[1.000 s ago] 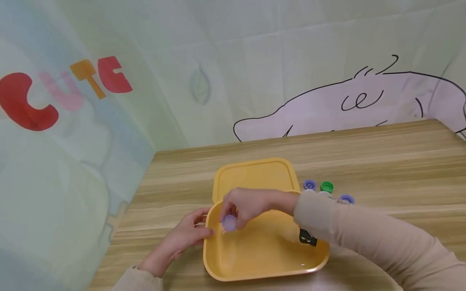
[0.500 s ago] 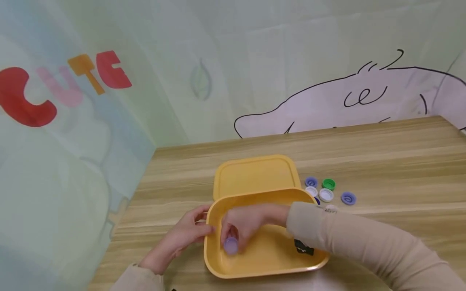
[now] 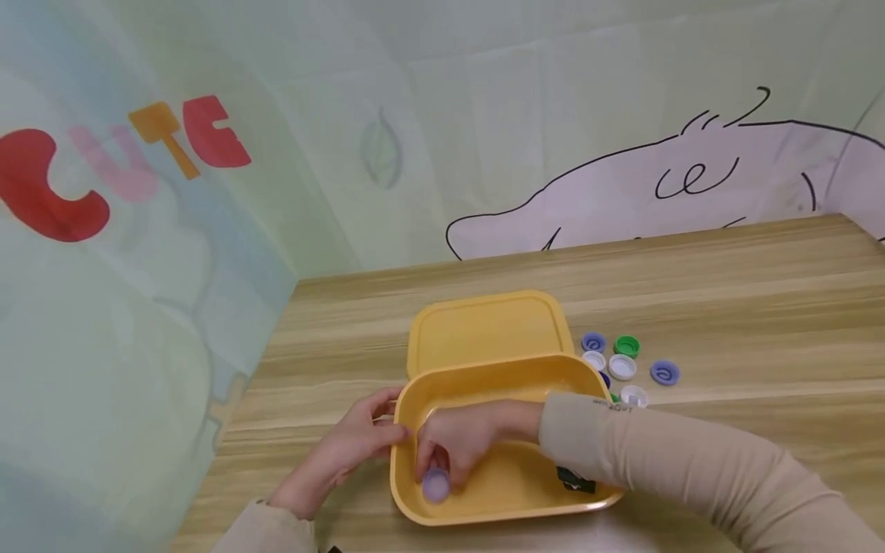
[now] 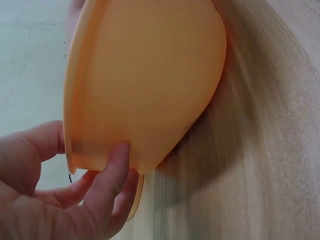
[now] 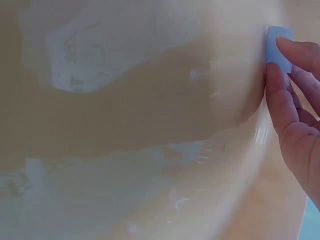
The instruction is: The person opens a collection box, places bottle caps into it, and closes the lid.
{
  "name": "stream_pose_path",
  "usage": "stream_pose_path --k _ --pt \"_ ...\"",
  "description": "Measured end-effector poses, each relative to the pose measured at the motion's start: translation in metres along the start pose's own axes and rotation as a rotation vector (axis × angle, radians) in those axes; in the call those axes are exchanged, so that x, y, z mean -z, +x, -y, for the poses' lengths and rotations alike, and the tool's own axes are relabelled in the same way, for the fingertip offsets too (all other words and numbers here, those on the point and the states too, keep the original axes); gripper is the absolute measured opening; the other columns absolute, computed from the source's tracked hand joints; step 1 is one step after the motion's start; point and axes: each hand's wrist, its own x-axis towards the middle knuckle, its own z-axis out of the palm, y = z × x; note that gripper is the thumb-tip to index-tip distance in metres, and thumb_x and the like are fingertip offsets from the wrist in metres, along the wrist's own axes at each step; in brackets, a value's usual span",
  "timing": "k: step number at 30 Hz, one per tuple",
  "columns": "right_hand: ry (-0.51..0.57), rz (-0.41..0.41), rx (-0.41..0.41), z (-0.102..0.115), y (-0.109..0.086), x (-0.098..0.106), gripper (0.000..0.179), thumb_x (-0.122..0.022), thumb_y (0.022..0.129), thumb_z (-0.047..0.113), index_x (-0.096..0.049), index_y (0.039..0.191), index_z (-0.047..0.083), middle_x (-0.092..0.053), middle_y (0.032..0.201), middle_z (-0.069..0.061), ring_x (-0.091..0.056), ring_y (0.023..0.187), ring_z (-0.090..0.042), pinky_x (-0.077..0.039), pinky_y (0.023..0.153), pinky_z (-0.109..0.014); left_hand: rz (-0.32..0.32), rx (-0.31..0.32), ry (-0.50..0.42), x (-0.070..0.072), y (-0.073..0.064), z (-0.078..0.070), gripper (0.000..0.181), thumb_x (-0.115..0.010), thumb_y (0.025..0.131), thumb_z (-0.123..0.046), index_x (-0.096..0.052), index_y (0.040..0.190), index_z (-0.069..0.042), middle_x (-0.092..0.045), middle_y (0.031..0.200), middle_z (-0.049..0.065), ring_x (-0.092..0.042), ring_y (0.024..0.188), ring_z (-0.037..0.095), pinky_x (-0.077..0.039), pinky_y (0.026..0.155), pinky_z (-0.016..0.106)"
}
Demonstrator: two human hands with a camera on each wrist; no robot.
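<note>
Head view: lavender bottle cap [image 3: 435,485] down inside the yellow plastic tub [image 3: 515,478], near its left end; touching the floor or just above, cannot tell which.
Right grip [image 3: 452,442]: pinching the cap by its side between thumb and fingertips.
Left grip [image 3: 362,438]: holding the tub at its left end, digits on both sides of the rim.
Cap's handling: likely very light and stiff, hard to break, perhaps slick along the side.
Cap's hold: best pinched across opposite sides; too small for a whole palm.
Cap's look: round, short-walled, pale in head view, bluer in the right wrist view.
Tub's handling: probably light, slightly springy, apt to slide on the tabletop [image 3: 747,307]; best steadied by the rim.
Tub's look: round-cornered, glossy inside.
</note>
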Motion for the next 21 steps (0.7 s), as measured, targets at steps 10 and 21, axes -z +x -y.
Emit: stream_pose_path --k 10,21 --pt "-0.008 0.023 0.006 0.004 -0.001 -0.003 0.040 -0.070 0.069 -0.009 -0.067 0.108 -0.002 -0.063 0.090 -0.002 -0.050 0.072 0.006 -0.047 0.070 -0.007 -0.004 -0.016 0.001 0.000 0.001 0.002 0.063 -0.056 0.079 0.000 -0.033 0.137 0.009 -0.047 0.121 0.025 -0.058 0.098 0.024 -0.056 0.076 0.038" --pt "0.015 -0.101 -0.020 0.010 -0.035 0.025 0.042 -0.071 0.068 -0.008 -0.066 0.109 -0.006 -0.065 0.102 -0.012 -0.061 0.079 -0.013 -0.049 0.071 -0.012 -0.005 -0.007 0.008 -0.001 0.002 0.001 0.064 -0.057 0.079 0.000 -0.032 0.138 0.009 -0.047 0.122 0.026 -0.060 0.094 0.022 -0.056 0.074 0.039"
